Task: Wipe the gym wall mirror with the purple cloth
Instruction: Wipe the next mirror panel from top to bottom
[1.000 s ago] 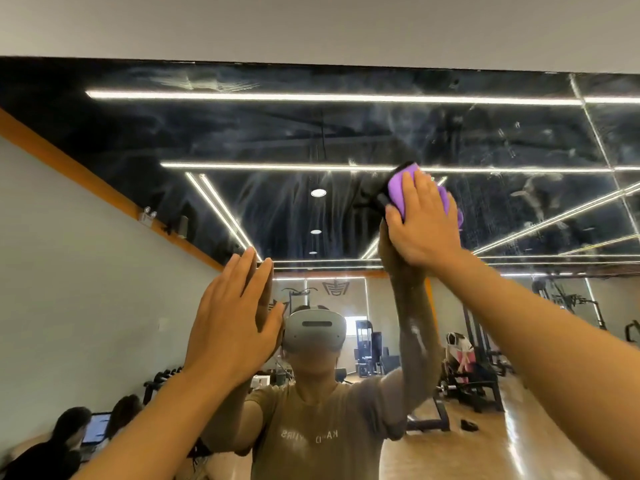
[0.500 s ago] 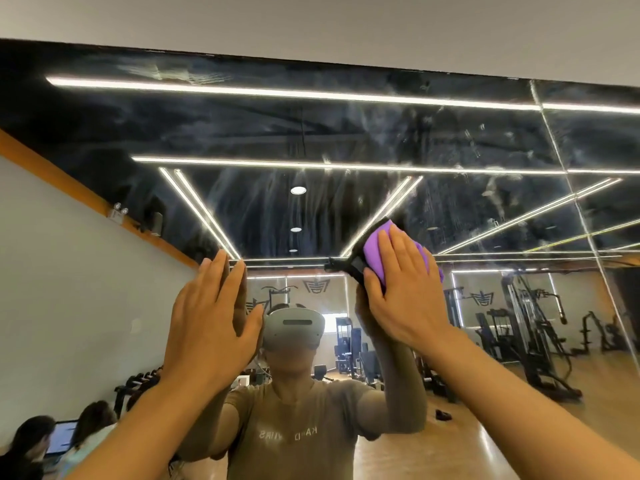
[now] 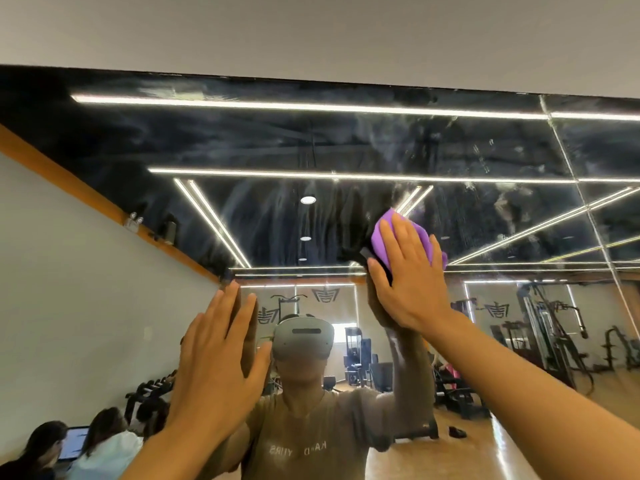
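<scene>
The gym wall mirror fills most of the view, its upper glass streaked and smeared. My right hand presses the purple cloth flat against the mirror with straight fingers, right of centre. The cloth shows above and beside my fingers; the rest of it is hidden under my palm. My left hand lies flat on the glass lower left, fingers straight and together, holding nothing.
The mirror's top edge meets a plain wall above. A vertical seam between mirror panels runs at the right. Reflected in the glass are gym machines, a dumbbell rack and seated people at the lower left.
My right hand went down the glass with the cloth, then back up and slightly right. My left hand has stayed flat on the mirror.
</scene>
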